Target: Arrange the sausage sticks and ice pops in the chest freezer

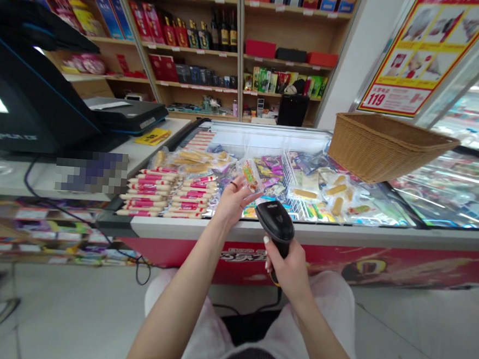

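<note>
My left hand [233, 201] pinches a small clear packet with an orange and green snack [250, 176], held up over the glass lid of a chest freezer [266, 143]. My right hand [288, 267] is wrapped round the handle of a black barcode scanner [275, 221]. The scanner's head sits just below and right of the packet, close to it. A black cable hangs down from the scanner handle. Both forearms reach out over my lap.
A wicker basket [383, 146] stands on the freezer at right. Rows of red-and-cream sausage sticks [160, 193] lie on the freezer's left end. A black till screen [28, 93] and printer [125, 114] sit on the counter at left. Shelves of boxes and bottles [216, 35] line the back wall.
</note>
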Available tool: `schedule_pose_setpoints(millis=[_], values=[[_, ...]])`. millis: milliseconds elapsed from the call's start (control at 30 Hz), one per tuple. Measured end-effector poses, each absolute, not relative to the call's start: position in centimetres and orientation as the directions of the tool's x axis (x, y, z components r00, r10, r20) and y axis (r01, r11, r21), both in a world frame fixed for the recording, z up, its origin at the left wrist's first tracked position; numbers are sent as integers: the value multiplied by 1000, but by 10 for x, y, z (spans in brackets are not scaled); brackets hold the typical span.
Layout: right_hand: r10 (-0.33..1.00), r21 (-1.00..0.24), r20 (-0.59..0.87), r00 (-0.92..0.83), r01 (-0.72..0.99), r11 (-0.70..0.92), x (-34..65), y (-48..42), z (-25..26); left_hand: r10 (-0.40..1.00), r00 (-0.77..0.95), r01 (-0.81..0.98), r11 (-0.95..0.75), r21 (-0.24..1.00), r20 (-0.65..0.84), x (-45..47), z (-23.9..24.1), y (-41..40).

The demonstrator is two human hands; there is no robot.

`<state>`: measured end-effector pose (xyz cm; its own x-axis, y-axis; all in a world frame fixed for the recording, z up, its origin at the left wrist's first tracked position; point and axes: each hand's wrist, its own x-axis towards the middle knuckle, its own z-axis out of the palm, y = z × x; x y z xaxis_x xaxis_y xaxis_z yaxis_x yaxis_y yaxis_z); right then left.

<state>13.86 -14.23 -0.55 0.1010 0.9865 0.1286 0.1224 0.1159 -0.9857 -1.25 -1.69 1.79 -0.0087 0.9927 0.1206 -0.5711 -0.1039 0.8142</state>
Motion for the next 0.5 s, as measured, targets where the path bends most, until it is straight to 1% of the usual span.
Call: schedule_pose_setpoints(millis=[100,267,500], values=[[984,-970,149,100,209,125,141,-141,-4,995,-11,-557,-90,826,101,-12,16,-16],[971,-904,223,84,390,174,147,-139,-3,996,-31,-519,-85,851,80,-11,13,-15],[972,-876,227,59,448,177,151,-141,-1,994,-75,-462,-111,880,86,-8,12,-16]])
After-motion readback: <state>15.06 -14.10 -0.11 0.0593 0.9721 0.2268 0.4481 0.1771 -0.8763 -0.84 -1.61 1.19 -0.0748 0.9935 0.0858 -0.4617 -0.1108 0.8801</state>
